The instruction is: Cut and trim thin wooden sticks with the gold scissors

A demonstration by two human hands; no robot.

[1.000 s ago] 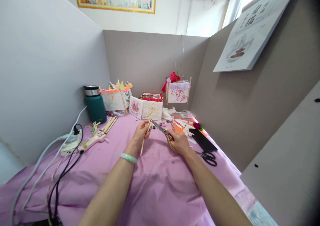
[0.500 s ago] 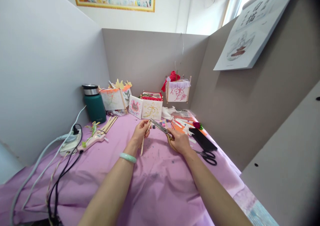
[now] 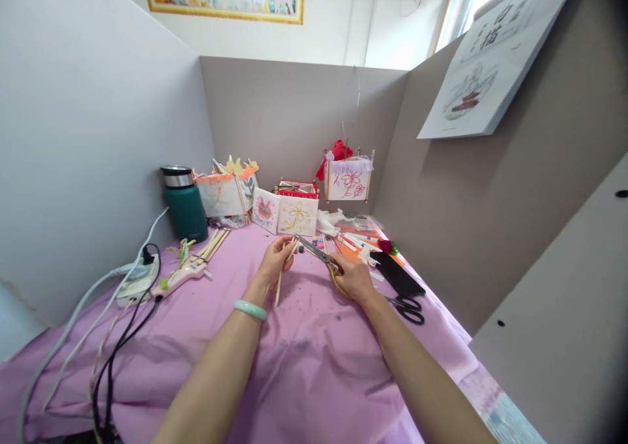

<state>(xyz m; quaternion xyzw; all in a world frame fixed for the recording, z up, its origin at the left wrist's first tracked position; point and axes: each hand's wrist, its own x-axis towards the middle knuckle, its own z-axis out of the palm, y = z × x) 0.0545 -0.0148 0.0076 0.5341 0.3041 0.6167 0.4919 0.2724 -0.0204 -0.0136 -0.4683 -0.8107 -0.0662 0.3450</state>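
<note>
My left hand [image 3: 275, 261] is closed around thin wooden sticks [image 3: 279, 290]; one points down toward the cloth and their upper ends show at the fingertips. My right hand [image 3: 354, 277] grips a pair of scissors [image 3: 316, 251] with yellowish handles. The blades point left, and their tips meet the upper ends of the sticks beside my left fingers. Whether the blades are fully closed on the wood is too small to tell. A pale green bangle [image 3: 250, 309] circles my left wrist.
Behind my hands stand decorated paper lanterns [image 3: 298, 216]. To the left are a green bottle [image 3: 186, 205], a pink glue gun [image 3: 181, 278], more sticks [image 3: 216, 244] and a power strip [image 3: 140, 284] with cables. Rightward lie a black phone [image 3: 397, 274], black-handled scissors [image 3: 409, 310] and markers [image 3: 358, 241].
Almost nothing differs. Both hands, the sticks and the scissors keep their places, with only a very slight shift of the whole view.
</note>
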